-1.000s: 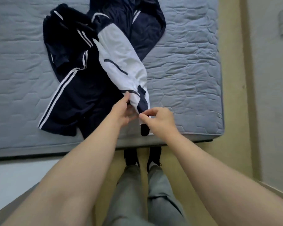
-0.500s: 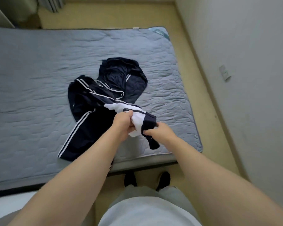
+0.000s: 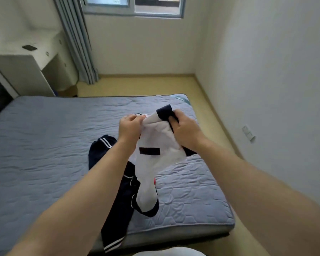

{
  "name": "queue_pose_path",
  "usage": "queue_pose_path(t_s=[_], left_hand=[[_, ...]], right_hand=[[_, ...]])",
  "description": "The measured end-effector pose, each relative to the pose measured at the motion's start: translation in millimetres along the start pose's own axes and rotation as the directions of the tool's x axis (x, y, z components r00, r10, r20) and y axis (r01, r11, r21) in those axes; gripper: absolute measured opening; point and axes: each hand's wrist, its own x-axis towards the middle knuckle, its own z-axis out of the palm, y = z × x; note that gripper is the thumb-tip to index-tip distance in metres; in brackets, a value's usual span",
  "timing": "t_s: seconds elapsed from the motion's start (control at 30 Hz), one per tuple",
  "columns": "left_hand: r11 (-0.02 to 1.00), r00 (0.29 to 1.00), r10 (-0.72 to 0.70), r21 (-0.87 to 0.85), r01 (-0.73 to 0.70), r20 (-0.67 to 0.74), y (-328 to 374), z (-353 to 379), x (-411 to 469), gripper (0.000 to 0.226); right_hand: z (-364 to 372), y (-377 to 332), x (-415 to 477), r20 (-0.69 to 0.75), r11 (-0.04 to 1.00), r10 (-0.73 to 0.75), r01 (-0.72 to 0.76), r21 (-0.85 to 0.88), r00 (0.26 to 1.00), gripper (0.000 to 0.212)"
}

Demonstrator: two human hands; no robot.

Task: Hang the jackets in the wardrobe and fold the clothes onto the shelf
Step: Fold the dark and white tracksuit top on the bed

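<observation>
I hold a white and navy jacket (image 3: 158, 145) up in the air over the grey mattress (image 3: 44, 145). My left hand (image 3: 129, 127) pinches its white upper edge. My right hand (image 3: 185, 130) grips the navy cuff or collar end beside it. The jacket hangs down between my forearms, and its lower end trails onto the bed. A navy garment with white stripes (image 3: 116, 209) lies under it on the mattress and reaches the front edge; my left arm hides part of it.
A white desk (image 3: 26, 58) stands at the back left with a small dark object (image 3: 29, 47) on top. Grey curtains (image 3: 76, 43) hang beside a window (image 3: 133, 4). A white wall (image 3: 266, 89) runs along the right, with a strip of yellow floor (image 3: 137, 85) between it and the bed.
Both hands have lifted the white and navy jacket up off the mattress, and my head has tilted up, bringing the window and desk into view.
</observation>
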Motion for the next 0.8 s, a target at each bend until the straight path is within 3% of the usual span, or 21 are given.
queue_pose_path(t_s=[0.03,0.13,0.2,0.27,0.37,0.43,0.57,0.7,0.77,0.8], left_hand=[[1.0,0.999,0.025,0.007,-0.025,0.024,8,-1,0,0.016],[0.975,0.982,0.153,0.147,-0.169,0.114,25,-3,5,0.023],[0.938,0.953,0.228,0.216,-0.27,0.2,34,1,7,0.032],[0.887,0.918,0.292,0.283,-0.364,0.267,44,5,7,0.043],[0.846,0.872,0.339,0.293,-0.447,0.353,57,8,6,0.018],[0.855,0.873,0.342,0.271,-0.443,0.347,61,6,6,0.03],[0.831,0.874,0.392,0.297,-0.471,0.289,60,8,9,0.044],[0.693,0.849,0.389,0.494,-0.526,0.358,62,13,12,0.053],[0.622,0.852,0.366,0.582,-0.523,0.375,64,15,13,0.019],[0.608,0.864,0.35,0.614,-0.504,0.362,65,15,13,0.015]], right_hand=[[-13,-6,7,0.006,0.996,-0.07,0.07,-0.056,0.998,0.016],[-48,-20,18,0.113,0.959,-0.186,0.205,-0.196,0.976,0.032],[-65,-28,18,0.225,0.941,-0.16,0.217,-0.26,0.961,0.064],[-75,-30,18,0.274,0.899,-0.103,0.207,-0.385,0.956,0.075],[-86,-30,26,0.101,0.788,-0.049,0.101,-0.608,0.994,0.049],[-95,-32,31,-0.064,0.765,-0.093,0.031,-0.643,0.994,0.039],[-108,-40,35,-0.308,0.853,-0.135,-0.048,-0.519,0.942,0.038],[-110,-54,35,-0.429,0.895,-0.232,0.019,-0.446,0.873,0.044],[-111,-61,35,-0.461,0.904,-0.241,0.025,-0.426,0.854,0.041],[-111,-63,34,-0.469,0.909,-0.227,0.013,-0.416,0.854,0.04]])
